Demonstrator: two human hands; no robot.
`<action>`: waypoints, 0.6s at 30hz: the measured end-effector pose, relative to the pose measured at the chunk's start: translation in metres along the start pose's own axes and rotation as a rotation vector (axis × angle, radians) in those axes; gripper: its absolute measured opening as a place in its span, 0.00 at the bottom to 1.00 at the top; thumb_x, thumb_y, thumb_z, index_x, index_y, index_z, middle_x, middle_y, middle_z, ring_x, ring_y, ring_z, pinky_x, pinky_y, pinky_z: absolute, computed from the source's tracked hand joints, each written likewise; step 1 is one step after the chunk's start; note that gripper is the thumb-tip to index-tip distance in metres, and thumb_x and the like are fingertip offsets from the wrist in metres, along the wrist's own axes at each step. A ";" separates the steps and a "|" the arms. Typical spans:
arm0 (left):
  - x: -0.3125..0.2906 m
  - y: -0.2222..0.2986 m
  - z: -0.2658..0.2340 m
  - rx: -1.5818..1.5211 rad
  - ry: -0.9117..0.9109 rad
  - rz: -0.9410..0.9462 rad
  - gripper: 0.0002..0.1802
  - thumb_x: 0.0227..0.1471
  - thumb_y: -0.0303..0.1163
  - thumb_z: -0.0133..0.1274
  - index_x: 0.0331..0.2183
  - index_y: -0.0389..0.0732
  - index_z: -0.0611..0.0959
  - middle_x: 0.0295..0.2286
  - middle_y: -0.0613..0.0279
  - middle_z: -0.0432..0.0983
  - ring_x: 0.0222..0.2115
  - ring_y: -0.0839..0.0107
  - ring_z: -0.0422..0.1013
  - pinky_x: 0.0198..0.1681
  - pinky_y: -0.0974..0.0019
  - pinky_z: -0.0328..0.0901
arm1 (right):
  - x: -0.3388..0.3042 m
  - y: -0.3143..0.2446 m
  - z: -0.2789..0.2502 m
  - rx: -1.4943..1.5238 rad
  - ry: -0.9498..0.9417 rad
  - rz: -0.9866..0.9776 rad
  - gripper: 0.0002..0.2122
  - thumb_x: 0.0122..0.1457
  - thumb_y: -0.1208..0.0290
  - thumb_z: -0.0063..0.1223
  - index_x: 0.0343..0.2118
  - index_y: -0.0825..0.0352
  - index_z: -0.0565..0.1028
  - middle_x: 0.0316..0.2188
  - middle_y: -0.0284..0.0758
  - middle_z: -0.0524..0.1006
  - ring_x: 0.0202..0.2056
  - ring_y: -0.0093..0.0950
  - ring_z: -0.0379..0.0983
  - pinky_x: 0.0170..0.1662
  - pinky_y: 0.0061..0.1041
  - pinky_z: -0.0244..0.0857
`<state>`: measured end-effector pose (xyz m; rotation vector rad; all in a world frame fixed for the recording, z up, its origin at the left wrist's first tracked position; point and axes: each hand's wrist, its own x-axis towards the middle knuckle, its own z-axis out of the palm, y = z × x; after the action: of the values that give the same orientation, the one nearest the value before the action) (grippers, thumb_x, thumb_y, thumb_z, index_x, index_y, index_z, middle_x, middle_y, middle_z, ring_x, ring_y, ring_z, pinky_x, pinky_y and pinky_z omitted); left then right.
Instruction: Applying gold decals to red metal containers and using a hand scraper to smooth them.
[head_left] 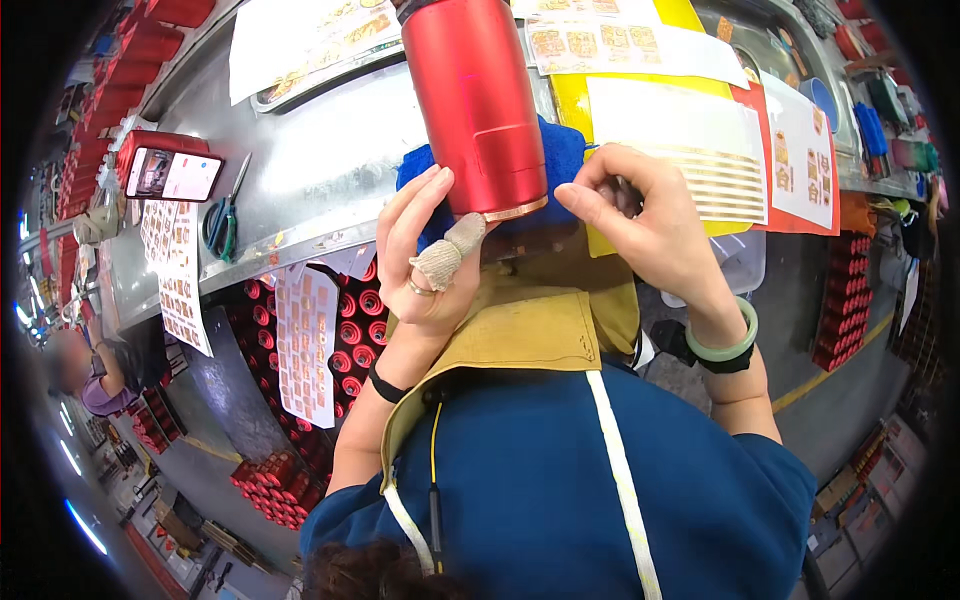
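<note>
Steadying the red flask [478, 110] at its near end, the left hand [440, 302] has it in its grasp; fingers lie along the flask's left side, while a digit in a knitted cover [437, 268] reaches toward the base rim; the flask lies over a blue cloth [562, 150] at the near edge of the metal bench [290, 190], its base toward the person, its far end running up to the upper edge of the view; over on the right, the right hand [645, 205] hovers just beside the base, thumb and fingers curled in toward each other, and whether anything is pinched between them I cannot tell; a pale green bangle [722, 335] circles that wrist; farther right, a white sheet with gold stripes [690, 145] lies over yellow material [572, 100], and a printed sheet [805, 150] rests on red backing; out left, a phone [172, 174] stands with its screen lit, scissors [220, 228] lying just beside it, a long decal sheet [172, 270] hanging nearer; more red cylinders [350, 330] crowd below the bench; far left, a co-worker [108, 390] shows at the rim.
</note>
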<state>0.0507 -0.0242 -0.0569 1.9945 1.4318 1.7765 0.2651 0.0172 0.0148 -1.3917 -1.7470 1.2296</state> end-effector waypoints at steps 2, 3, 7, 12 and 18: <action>-0.002 0.000 -0.001 -0.022 0.018 -0.010 0.23 0.42 0.17 0.71 0.43 0.35 0.84 0.45 0.50 0.81 0.46 0.49 0.78 0.48 0.55 0.75 | -0.003 -0.002 0.005 0.050 0.004 0.026 0.10 0.59 0.69 0.65 0.28 0.72 0.78 0.19 0.31 0.73 0.23 0.19 0.66 0.28 0.24 0.61; 0.000 0.001 -0.003 -0.024 -0.001 0.009 0.23 0.42 0.19 0.72 0.42 0.35 0.84 0.46 0.50 0.81 0.46 0.50 0.78 0.48 0.55 0.74 | -0.005 -0.002 0.008 0.100 0.007 0.051 0.11 0.59 0.69 0.65 0.28 0.71 0.78 0.19 0.31 0.73 0.23 0.19 0.65 0.28 0.24 0.60; 0.008 0.007 -0.007 0.014 -0.083 0.003 0.25 0.40 0.24 0.75 0.43 0.37 0.84 0.47 0.52 0.80 0.47 0.52 0.76 0.48 0.55 0.73 | -0.009 -0.003 0.017 0.175 0.057 0.074 0.10 0.60 0.69 0.65 0.29 0.71 0.78 0.20 0.29 0.72 0.23 0.18 0.63 0.28 0.22 0.59; 0.009 0.009 0.000 0.012 -0.051 -0.018 0.25 0.40 0.25 0.75 0.43 0.38 0.85 0.47 0.54 0.80 0.47 0.54 0.75 0.49 0.56 0.71 | -0.011 -0.001 0.022 0.210 0.026 0.117 0.11 0.60 0.68 0.65 0.30 0.71 0.78 0.19 0.27 0.70 0.23 0.17 0.61 0.28 0.22 0.58; 0.009 0.008 0.001 0.030 -0.043 0.001 0.27 0.39 0.25 0.75 0.44 0.37 0.84 0.47 0.55 0.80 0.47 0.55 0.74 0.50 0.57 0.70 | -0.014 0.000 0.024 0.104 0.049 -0.004 0.09 0.63 0.68 0.62 0.36 0.70 0.77 0.27 0.32 0.73 0.29 0.21 0.66 0.35 0.23 0.62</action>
<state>0.0548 -0.0217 -0.0458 2.0358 1.4532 1.7117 0.2488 -0.0035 0.0063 -1.3460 -1.6284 1.2560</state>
